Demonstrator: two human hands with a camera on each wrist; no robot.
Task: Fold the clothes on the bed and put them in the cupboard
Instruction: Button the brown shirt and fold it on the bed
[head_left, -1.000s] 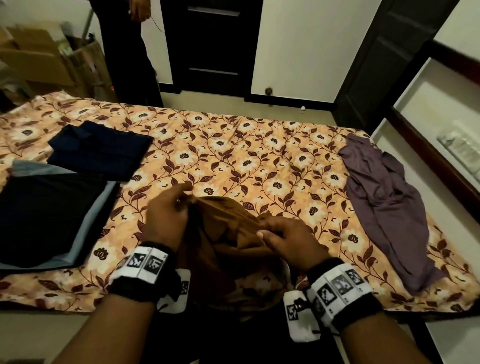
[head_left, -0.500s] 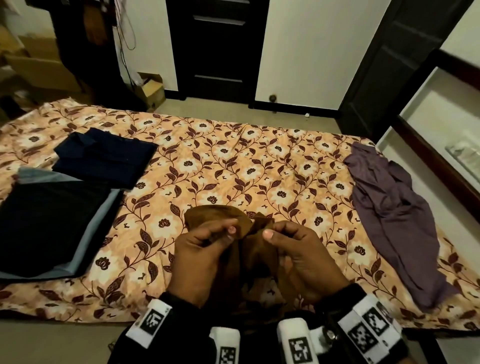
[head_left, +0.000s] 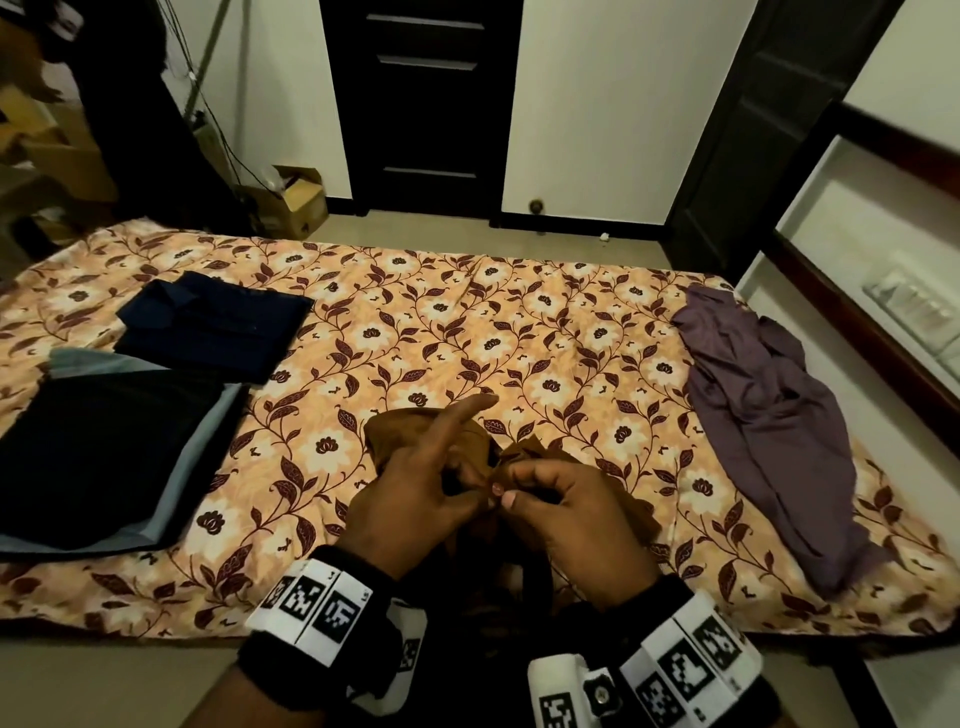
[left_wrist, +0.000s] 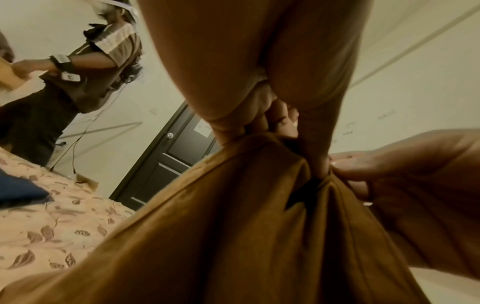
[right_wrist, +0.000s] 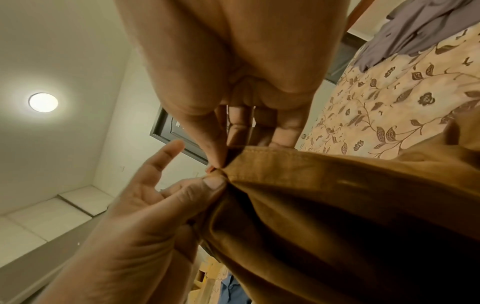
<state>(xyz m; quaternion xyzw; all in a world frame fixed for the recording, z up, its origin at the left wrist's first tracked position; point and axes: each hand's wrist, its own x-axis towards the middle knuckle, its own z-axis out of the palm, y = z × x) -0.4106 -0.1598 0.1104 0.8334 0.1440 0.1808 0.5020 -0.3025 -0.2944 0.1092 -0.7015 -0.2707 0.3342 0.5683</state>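
Observation:
A brown garment (head_left: 410, 431) is bunched up over the bed's near edge and hangs down between my wrists. My left hand (head_left: 415, 493) pinches its fabric with thumb and curled fingers, index finger sticking out. My right hand (head_left: 566, 512) pinches the hem (right_wrist: 272, 160) right beside it, thumbs almost touching. In the left wrist view the brown cloth (left_wrist: 233, 226) fills the lower frame. A crumpled purple garment (head_left: 769, 415) lies at the bed's right end. A folded navy piece (head_left: 213, 325) and a black piece on light blue (head_left: 104, 447) lie at the left.
The bed (head_left: 467, 332) has an orange floral cover. A dark door (head_left: 431, 104) stands in the far wall, a second dark door (head_left: 753, 130) at the right. A cardboard box (head_left: 296, 200) sits on the floor. A person (left_wrist: 85, 67) stands beyond the bed's left end.
My hands have come together at the middle of the brown garment and lifted it slightly. The head view has tilted up a little; the person at the far left has shifted.

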